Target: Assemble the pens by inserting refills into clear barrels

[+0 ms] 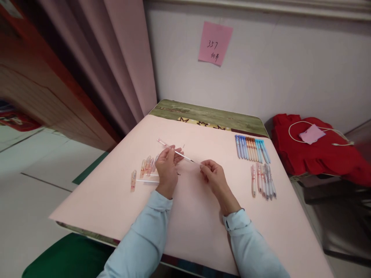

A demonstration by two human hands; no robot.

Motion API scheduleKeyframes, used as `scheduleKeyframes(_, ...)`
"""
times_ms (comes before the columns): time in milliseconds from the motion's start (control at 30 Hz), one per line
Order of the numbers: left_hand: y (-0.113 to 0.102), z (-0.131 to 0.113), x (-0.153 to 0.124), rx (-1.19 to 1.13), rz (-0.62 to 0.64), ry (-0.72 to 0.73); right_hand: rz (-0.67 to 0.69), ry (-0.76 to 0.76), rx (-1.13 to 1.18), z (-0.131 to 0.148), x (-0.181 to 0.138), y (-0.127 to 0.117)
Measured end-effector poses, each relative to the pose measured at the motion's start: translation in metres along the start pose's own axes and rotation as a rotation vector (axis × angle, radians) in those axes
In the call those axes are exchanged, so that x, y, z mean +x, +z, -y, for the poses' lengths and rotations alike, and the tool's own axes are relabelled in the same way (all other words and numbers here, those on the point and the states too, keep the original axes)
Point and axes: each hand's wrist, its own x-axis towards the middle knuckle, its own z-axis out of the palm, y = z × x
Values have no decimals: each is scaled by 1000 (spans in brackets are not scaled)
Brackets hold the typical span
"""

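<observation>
My left hand (167, 164) pinches a thin white pen refill (174, 151) that slants up to the left over the pink table sheet (116, 200). Its dark tip points toward my right hand (212, 174), whose fingers are curled closed at the tip; what they pinch is too small to make out. Just left of my left hand lie several clear pen barrels and parts (146, 166) and another white refill (146, 180).
Rows of assembled pens lie at the right: blue and orange ones (251, 148) farther back, white and grey ones (263, 180) nearer. A red cloth (319, 154) with a cable sits on a seat beyond the table's right edge. A curtain hangs left.
</observation>
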Motion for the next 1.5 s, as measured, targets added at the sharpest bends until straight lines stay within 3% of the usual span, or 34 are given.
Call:
scheduleKeyframes(200,-22,-52,17,158,-34,221,-143,-155,-308,-9,-3,-3)
scheduleKeyframes(367,-51,-82,22,258,48,-15,-142,-274,-699,-3,1,31)
scheduleKeyframes(533,-85,-86,20,342,89,-171,-111,-325,-916,-6,30,77)
scheduleKeyframes(667,-106,-81,20,295,103,-169,-25,-396,-863,-14,39,89)
scheduleKeyframes(800,-107,-76,17,239,144,-188,-223,-414,-629,-12,15,89)
scheduleKeyframes(833,-104,-74,15,239,151,-184,-217,-399,-603,-10,5,92)
scheduleKeyframes(1000,-94,-67,3,266,212,-226,91,-270,-616,-7,-33,113)
scheduleKeyframes(1100,-100,-75,8,316,218,-189,125,-252,-617,-7,-41,117)
scheduleKeyframes(1167,-109,-87,15,464,150,-80,99,-241,-630,-6,-41,115)
scheduleKeyframes(1233,-118,-100,23,802,91,33,58,-215,-645,-5,-39,113)
scheduleKeyframes(1333,-123,-109,26,1335,146,150,50,-178,-632,-3,-34,115)
scheduleKeyframes(1500,-117,-94,15,1629,274,157,53,-202,-462,-2,-30,118)
